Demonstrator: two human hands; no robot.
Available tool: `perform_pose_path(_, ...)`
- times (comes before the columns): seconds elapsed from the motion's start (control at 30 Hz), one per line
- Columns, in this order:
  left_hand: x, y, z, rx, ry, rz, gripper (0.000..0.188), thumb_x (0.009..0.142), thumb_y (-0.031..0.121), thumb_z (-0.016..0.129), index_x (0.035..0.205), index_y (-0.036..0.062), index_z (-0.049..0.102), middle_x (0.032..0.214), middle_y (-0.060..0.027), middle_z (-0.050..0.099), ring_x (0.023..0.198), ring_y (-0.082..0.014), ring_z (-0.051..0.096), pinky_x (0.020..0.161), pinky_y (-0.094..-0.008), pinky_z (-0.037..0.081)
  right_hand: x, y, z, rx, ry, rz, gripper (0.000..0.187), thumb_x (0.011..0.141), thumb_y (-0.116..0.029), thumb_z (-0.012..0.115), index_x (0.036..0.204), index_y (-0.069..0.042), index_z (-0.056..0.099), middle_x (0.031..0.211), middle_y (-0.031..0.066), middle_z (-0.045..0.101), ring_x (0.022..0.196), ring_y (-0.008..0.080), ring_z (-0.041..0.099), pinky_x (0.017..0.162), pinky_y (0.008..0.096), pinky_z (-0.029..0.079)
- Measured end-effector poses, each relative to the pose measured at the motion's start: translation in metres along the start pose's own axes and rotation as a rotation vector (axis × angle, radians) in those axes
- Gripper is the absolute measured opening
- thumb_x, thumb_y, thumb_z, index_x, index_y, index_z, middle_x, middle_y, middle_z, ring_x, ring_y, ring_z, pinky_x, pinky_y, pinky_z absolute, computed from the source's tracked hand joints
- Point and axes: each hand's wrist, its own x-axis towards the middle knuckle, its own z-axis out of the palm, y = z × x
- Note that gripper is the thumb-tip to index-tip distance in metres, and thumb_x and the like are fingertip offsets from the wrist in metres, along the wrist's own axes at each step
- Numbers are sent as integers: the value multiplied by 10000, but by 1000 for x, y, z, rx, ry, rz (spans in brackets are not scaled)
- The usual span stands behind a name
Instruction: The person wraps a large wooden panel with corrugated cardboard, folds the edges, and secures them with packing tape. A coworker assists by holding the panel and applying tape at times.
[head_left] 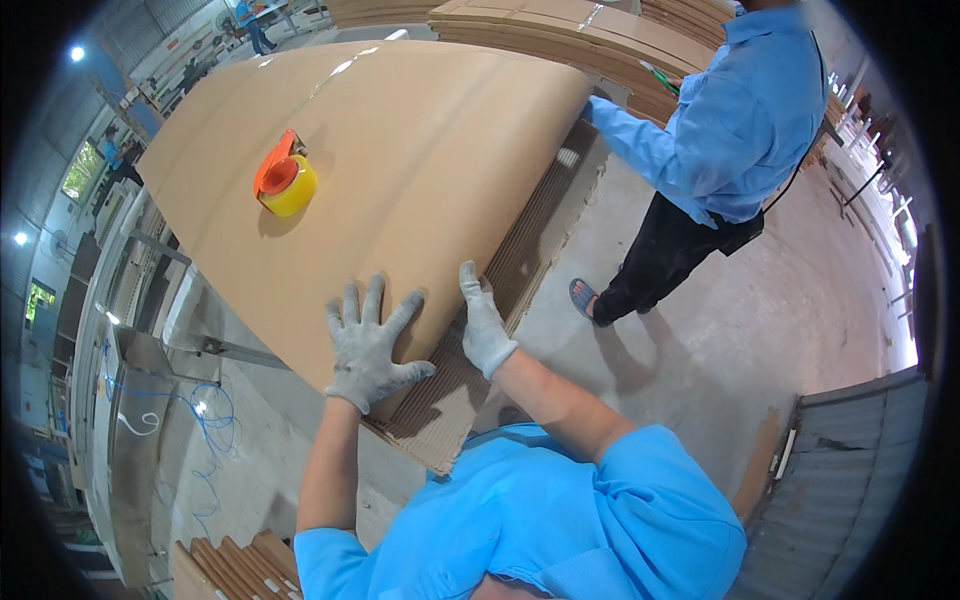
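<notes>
A large brown cardboard sheet (400,170) bends over at its right edge, with a ribbed corrugated layer (545,215) showing below the bend. My left hand (370,345), in a grey glove, lies flat on the sheet's near end with its fingers spread. Against the rounded right edge rests my right hand (484,322), also gloved, its visible fingers stretched out along the bend; part of it is turned from view. An orange tape dispenser (277,160) with a yellow tape roll (293,190) sits on the sheet, beyond my left hand.
A person in a blue shirt (740,110) stands at the far right, one arm at the sheet's far corner, a green-handled tool (658,76) near the other hand. Stacked cardboard (560,25) lies behind. Blue hose (205,420) trails at left; folded cardboard (235,570) stands near left.
</notes>
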Motion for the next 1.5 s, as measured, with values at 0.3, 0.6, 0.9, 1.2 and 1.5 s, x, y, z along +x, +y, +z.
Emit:
perform_pose_path(0.3,0,5,5,37,-17,-24,942,609,668,777,1464,402,482,1600,-208,284,1434,-537,239,1144,-699,138,9,27,8,70,-60,130,895,931,-646,565,1541,-90,219,1492,132,403,1325,295,456,1046,478,441)
perform_pose_path(0.6,-1,7,8,97,-11,-38,949,579,610,818,1449,413,494,1600,-198,282,1439,-516,245,1146,-700,155,17,-15,2,-28,135,78,910,898,-642,619,1541,-149,207,1575,91,293,1441,286,291,1143,538,286)
perform_pose_path(0.9,7,-16,-11,-87,116,-222,1072,594,572,855,1519,252,418,1572,-273,286,1441,-527,230,1137,-690,160,37,40,32,251,-406,203,940,860,-774,523,1494,-98,365,1458,134,467,1379,287,414,1127,451,388)
perform_pose_path(1.2,5,-10,13,182,38,-137,1052,620,593,798,1537,295,377,1597,-189,297,1454,-508,222,1130,-722,166,-19,13,39,60,-231,305,910,884,-758,491,1504,-109,334,1458,147,447,1361,316,429,1086,485,430)
perform_pose_path(1.5,9,-26,-11,-78,8,-185,930,643,574,786,1483,329,471,1602,-218,272,1460,-515,205,1121,-740,124,13,41,44,257,-465,328,894,877,-706,571,1484,-88,351,1437,156,466,1348,316,451,1085,478,444)
